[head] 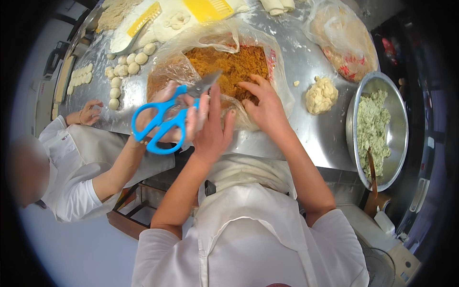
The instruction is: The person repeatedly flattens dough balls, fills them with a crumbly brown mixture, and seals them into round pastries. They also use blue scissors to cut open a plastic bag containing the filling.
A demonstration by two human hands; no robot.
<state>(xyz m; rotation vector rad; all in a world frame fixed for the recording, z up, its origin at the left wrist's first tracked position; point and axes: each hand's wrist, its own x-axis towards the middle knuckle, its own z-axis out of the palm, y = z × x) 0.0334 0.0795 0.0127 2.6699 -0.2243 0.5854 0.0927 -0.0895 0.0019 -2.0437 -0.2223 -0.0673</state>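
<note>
An open clear plastic bag (281, 77) lies before me on a steel table, holding crumbly orange-brown filling (233, 62). My right hand (268, 107) reaches over the bag's near right edge, fingers bent and apart, fingertips at the filling. Beside the bag's near edge is my left hand (214, 138), thumb and forefinger spread; the other fingers are partly hidden. A co-worker's hand (192, 121) crosses in front of it with blue-handled scissors (206, 85), whose blades point over the filling.
A dough lump (321, 96) and a steel bowl (404, 118) of pale green filling (373, 122) stand right. Dough balls (123, 70) lie left. Yellow scrapers (209, 9) and a filled plastic bag (344, 39) are farther back. The co-worker's other hand (90, 113) is at the left edge.
</note>
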